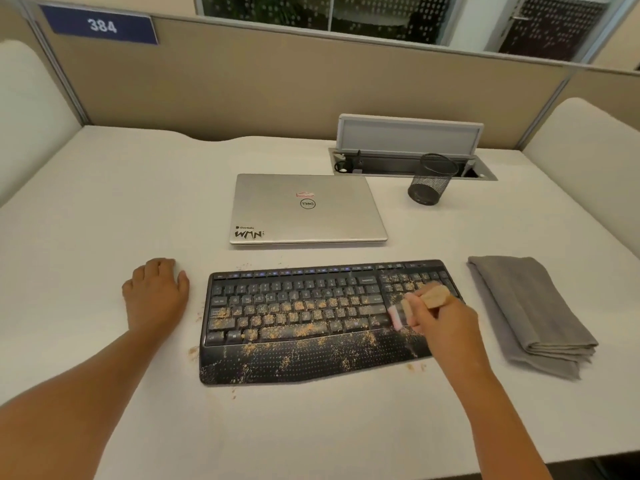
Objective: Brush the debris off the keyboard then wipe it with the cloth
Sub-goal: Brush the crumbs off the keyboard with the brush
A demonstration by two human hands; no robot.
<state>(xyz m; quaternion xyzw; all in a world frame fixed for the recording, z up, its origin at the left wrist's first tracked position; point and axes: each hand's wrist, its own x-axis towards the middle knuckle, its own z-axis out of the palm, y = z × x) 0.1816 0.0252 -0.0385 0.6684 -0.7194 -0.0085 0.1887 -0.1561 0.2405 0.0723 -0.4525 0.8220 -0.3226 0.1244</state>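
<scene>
Bench: white bench, crumbs scattered around keyboard.
Keyboard: black wave-shaped keyboard, speckled with tan debris.
Right hand: right hand, fingers closed around blurred wooden-handled brush over number-pad end.
Left hand: left hand, resting flat, holding nothing, just left of keyboard.
Cloth: folded grey cloth, right of keyboard.
Farther: closed silver laptop; black mesh cup.

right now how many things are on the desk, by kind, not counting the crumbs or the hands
keyboard: 1
laptop: 1
brush, held in the right hand: 1
cloth, folded: 1
mesh cup: 1
total: 5
</scene>
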